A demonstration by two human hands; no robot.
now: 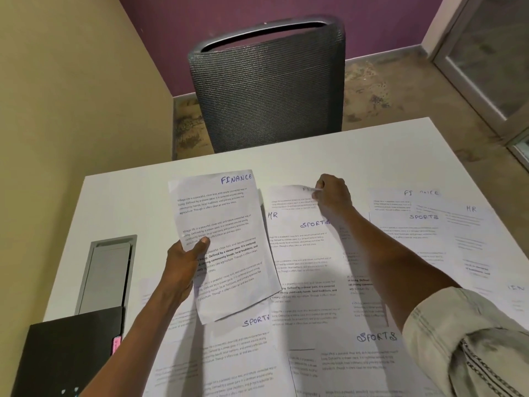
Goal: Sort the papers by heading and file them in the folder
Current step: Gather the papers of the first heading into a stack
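A person's two bare arms reach forward over a white surface (pixel 120 196) covered with printed papers, seen from above.

The left hand (pixel 183 265) holds a sheet headed FINANCE (pixel 226 224) lifted off the surface and tilted. The thumb lies across the front of the page near its left edge, and the fingers curl behind it, out of sight.

The right hand (pixel 333 196) reaches further forward to another sheet (pixel 289 196) lying near the far middle of the surface. Its fingers are curled and pinch the top right corner of that sheet, which lifts and blurs there, so its heading cannot be read.

Loose papers (pixel 309 282) overlap one another across the middle and right of the surface. Handwritten headings show on several: HR just right of the held sheet, SPORTS in four places, and a partly hidden FINANCE and another HR at the far right.

A black folder (pixel 65 353) lies closed at the near left corner, with a small pink tab (pixel 116 343) at its right edge. Just beyond it, a grey cable hatch (pixel 110 270) is set into the surface.

Behind the surface stands a grey mesh-backed chair (pixel 269 84), in front of a purple wall (pixel 286 7). A beige wall (pixel 71 81) runs along the left. The right arm wears a pale rolled-up sleeve (pixel 463 339).
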